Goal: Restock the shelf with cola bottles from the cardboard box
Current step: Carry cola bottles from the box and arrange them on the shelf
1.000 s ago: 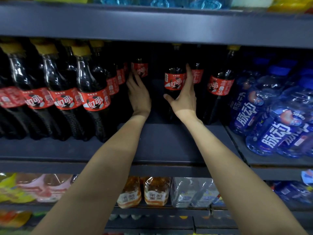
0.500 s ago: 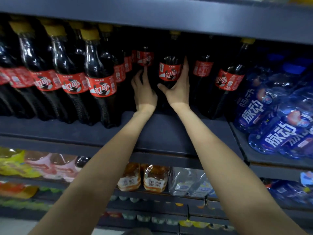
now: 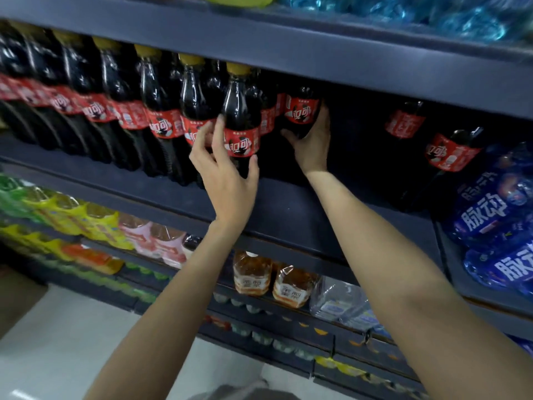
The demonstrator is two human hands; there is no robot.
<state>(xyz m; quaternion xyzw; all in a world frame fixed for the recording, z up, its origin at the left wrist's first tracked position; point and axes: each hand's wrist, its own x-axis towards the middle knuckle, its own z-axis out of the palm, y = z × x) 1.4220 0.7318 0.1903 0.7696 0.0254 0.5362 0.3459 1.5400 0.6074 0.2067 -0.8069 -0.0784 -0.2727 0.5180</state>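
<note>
Two hands are up at the cola shelf (image 3: 288, 203). Your left hand (image 3: 227, 180) curls its fingers and thumb around the front cola bottle (image 3: 240, 122) at its red label, at the right end of the front row. Your right hand (image 3: 313, 142) reaches deeper in, just right of the left, cupping a second cola bottle (image 3: 301, 111) from below and behind. Further right of that hand stand two more cola bottles (image 3: 450, 157), then blue drink bottles (image 3: 490, 215).
</note>
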